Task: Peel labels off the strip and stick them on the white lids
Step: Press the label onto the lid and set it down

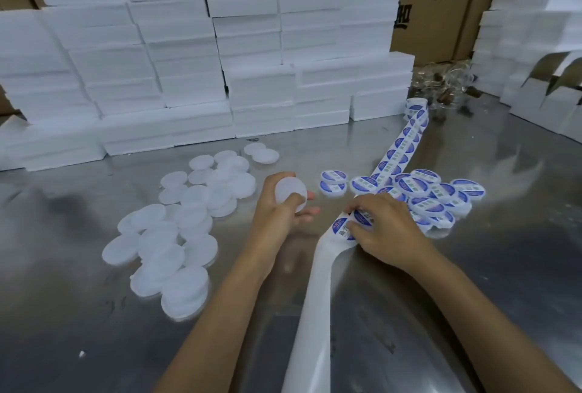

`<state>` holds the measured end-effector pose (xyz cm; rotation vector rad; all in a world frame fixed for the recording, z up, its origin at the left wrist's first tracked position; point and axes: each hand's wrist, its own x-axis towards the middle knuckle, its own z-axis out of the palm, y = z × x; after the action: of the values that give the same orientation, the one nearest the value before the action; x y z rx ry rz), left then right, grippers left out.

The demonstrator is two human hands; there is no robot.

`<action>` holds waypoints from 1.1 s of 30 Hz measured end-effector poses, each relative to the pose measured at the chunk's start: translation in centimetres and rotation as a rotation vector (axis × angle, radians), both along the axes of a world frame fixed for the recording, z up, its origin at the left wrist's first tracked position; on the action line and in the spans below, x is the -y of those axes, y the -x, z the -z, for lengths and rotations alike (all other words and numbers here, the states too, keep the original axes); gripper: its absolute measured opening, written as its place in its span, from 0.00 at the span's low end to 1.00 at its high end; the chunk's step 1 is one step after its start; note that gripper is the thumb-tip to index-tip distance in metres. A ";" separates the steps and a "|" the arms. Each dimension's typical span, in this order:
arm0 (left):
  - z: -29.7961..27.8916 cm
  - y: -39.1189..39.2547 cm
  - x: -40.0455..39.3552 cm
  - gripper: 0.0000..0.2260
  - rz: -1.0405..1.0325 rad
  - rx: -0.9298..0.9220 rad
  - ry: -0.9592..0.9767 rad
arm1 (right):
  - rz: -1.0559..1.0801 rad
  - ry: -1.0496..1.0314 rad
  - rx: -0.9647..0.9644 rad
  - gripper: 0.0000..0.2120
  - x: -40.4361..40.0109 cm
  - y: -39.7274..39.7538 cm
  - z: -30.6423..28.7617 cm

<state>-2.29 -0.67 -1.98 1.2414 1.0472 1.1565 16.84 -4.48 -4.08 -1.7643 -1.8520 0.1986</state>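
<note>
Lid (290, 191), plain white and round, sits gripped in the left hand (277, 206) above the counter (472, 266). Right hand (382, 228) pinches a blue label (363, 216) on the strip (318, 282), between bare lids (176, 225) and labelled lids (431, 194).

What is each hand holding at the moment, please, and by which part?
The left hand grips a plain white lid by its rim. The right hand pinches a label at its edge on the strip.
</note>
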 end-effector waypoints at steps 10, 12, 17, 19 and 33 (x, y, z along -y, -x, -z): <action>0.6 -0.9 1.0 0.17 0.256 -0.294 -0.071 | 0.061 -0.042 0.110 0.11 0.5 -0.6 0.7; 0.6 -0.8 0.8 0.17 0.225 -0.301 -0.110 | 0.046 -0.051 0.101 0.12 0.4 -0.6 0.8; 0.6 -0.4 0.3 0.16 0.117 -0.281 -0.150 | -0.011 -0.072 0.039 0.14 0.0 0.8 1.0; 0.5 -0.4 0.2 0.15 0.066 -0.235 -0.166 | -0.035 -0.098 0.046 0.13 0.0 1.4 1.1; 1.5 -0.4 -0.6 0.09 0.122 -0.173 -0.117 | -0.111 -0.269 -0.039 0.05 1.0 3.2 0.5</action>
<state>-1.92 -0.02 -3.44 1.4985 1.0272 1.0427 13.67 -5.52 -4.57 -1.4678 -1.8536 0.0229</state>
